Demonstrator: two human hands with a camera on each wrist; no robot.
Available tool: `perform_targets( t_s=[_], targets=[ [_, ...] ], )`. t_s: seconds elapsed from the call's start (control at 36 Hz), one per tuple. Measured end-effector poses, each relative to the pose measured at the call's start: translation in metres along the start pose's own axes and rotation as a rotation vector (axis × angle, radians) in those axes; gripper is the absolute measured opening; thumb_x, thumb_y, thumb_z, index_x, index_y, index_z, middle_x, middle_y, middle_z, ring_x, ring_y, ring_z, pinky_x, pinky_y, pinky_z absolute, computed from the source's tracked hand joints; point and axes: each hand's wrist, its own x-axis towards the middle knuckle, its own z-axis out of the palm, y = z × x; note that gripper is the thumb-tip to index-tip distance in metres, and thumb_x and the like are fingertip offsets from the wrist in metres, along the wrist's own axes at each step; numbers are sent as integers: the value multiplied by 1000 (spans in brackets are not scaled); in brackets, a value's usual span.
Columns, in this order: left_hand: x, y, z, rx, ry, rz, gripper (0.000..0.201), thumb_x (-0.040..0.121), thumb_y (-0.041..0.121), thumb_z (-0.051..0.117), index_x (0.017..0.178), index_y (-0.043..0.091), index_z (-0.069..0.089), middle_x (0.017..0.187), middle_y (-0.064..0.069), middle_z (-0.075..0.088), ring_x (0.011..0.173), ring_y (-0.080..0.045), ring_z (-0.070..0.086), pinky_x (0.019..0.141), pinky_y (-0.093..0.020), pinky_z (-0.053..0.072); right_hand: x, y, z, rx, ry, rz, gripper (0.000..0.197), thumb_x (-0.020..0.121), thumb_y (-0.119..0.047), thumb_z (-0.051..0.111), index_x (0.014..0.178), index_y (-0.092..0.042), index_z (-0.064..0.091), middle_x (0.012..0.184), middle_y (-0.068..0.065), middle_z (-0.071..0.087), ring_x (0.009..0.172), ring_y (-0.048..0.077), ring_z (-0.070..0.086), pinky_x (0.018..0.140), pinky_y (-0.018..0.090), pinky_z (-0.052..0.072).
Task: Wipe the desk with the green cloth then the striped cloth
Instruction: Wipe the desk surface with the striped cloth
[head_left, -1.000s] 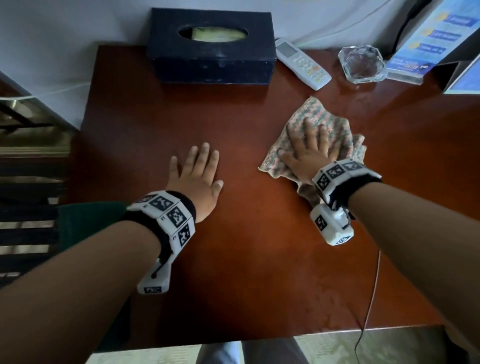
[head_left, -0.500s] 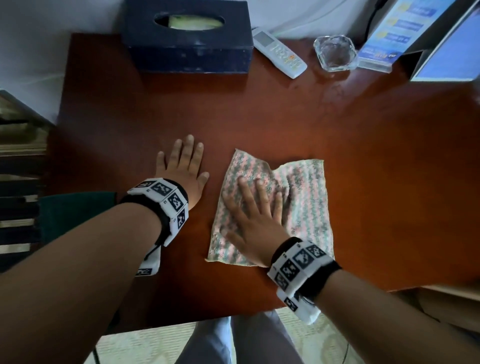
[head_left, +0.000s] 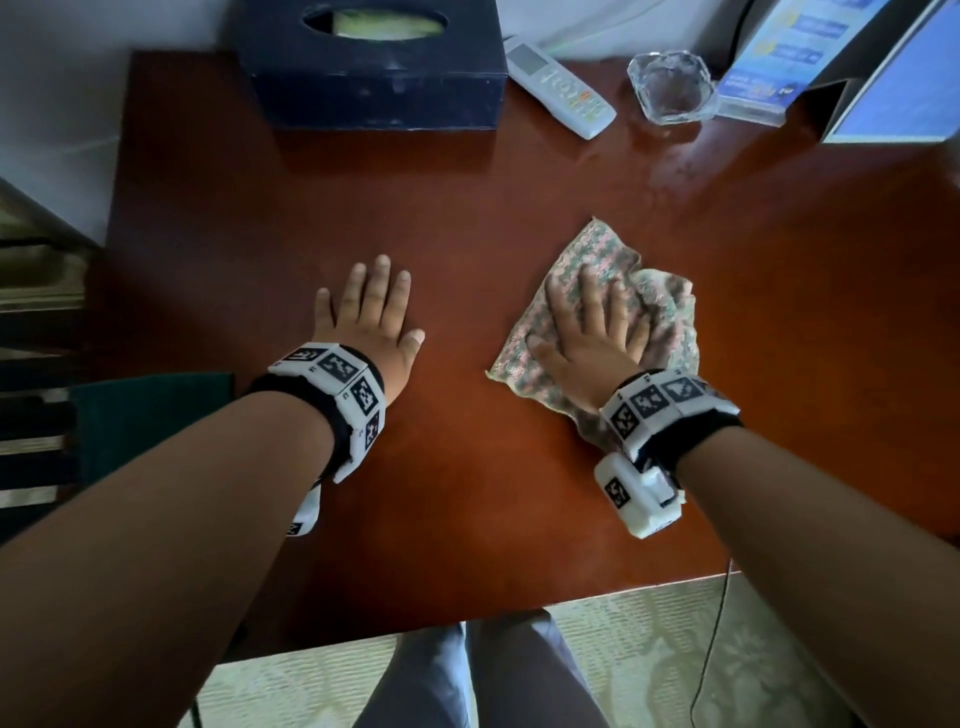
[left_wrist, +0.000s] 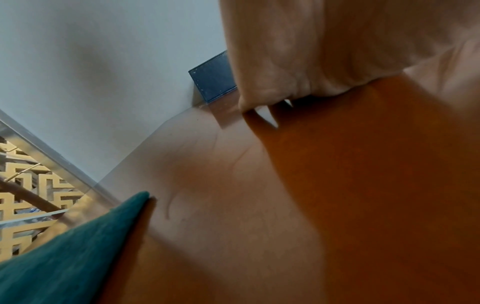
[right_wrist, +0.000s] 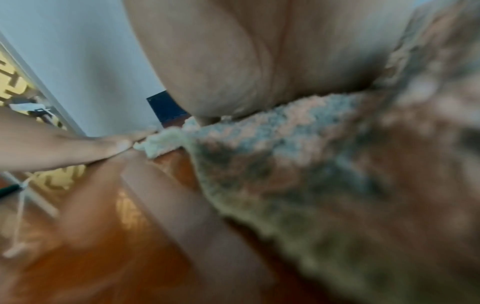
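Clearly soft and light, the striped cloth (head_left: 597, 312) bunches under pressure, so a flat palm at its middle should drive it better than a pinch. It lies rumpled on the desk (head_left: 467, 208) under the right hand (head_left: 592, 332), fingers spread flat. Left hand (head_left: 371, 317) rests flat, apart. Green cloth (head_left: 145, 415) seems draped off the desk's left edge.

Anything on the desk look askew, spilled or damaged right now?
Nothing spilled or damaged. The striped cloth is bunched on its right side under the flat right hand, normal for wiping. The green cloth overhangs the desk at its left edge. The left hand rests flat.
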Motion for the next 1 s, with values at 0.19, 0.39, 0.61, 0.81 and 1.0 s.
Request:
perform_targets(
  t_s=[0.19, 0.39, 0.61, 0.81, 1.0],
  targets=[
    [3, -1, 4, -6, 35, -1, 61, 99, 44, 7, 146, 21, -24, 152, -1, -32, 142, -22, -23, 117, -49, -4, -57, -50, 44, -63, -68, -175, 71, 94, -59, 28, 145, -43, -18, 145, -10, -43, 129, 24, -46, 105, 61, -23],
    [4, -2, 12, -13, 126, 29, 62, 100, 45, 13, 149, 20, -16, 155, -1, -24, 144, -22, -17, 116, -50, -2, -106, -66, 73, -143, -106, -332, 67, 94, -62, 25, 146, -45, -13, 148, -12, -40, 131, 19, -45, 103, 54, -29],
    [3, 1, 5, 11, 64, 5, 60, 100, 45, 7, 147, 21, -21, 153, -1, -30, 143, -22, -22, 117, -49, -3, -85, 0, 57, -120, -7, -95, 67, 88, -67, 21, 139, -56, -21, 148, -20, -37, 140, 21, -32, 112, 55, -14],
    [3, 1, 1, 13, 12, -10, 60, 99, 45, 4, 144, 22, -27, 150, 0, -35, 141, -21, -26, 116, -49, -7, -77, 22, 40, -29, 23, 22, 68, 84, -72, 12, 142, -51, -19, 150, -16, -36, 137, 17, -37, 111, 53, -20],
    [6, -1, 8, 12, 81, 3, 60, 99, 46, 7, 148, 22, -19, 154, 0, -28, 143, -22, -21, 115, -50, -4, -98, -26, 59, -31, -49, 1, 68, 93, -64, 16, 142, -44, -26, 145, -6, -46, 130, 26, -47, 107, 59, -24]
  ],
)
